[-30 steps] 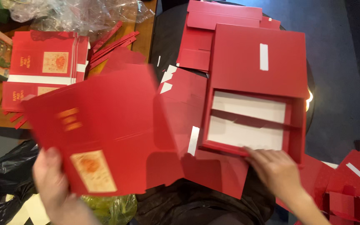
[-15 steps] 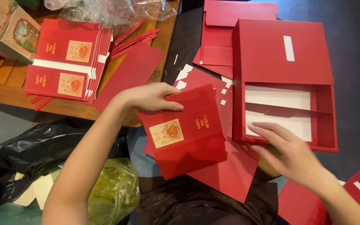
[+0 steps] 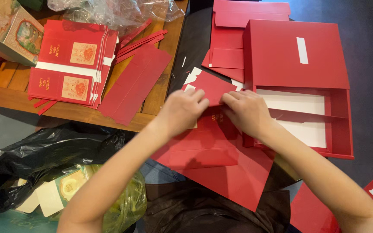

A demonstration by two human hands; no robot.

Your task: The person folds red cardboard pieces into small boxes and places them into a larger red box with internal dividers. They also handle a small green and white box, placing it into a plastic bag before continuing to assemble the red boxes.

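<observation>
Now | left hand (image 3: 182,110) and right hand (image 3: 247,111) both pinch 1 red card flap (image 3: 212,86) (fingers curled) | open red box (image 3: 301,86) beside.

hands (image 3: 214,110): both bare, no gloves/rings/watch | forearms: bare, no sleeves in view | lap: dark fabric

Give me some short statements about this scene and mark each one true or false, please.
1. Both hands, the left hand and the right hand, rest on the same red card sheet. True.
2. The open red box lies to the left of the hands. False: it lies to their right.
3. A stack of flat red cartons with picture labels sits on the wooden table. True.
4. The black plastic bag lies on top of the table. False: it is below the table's edge.
5. The right hand holds scissors. False: no tool is seen.
</observation>
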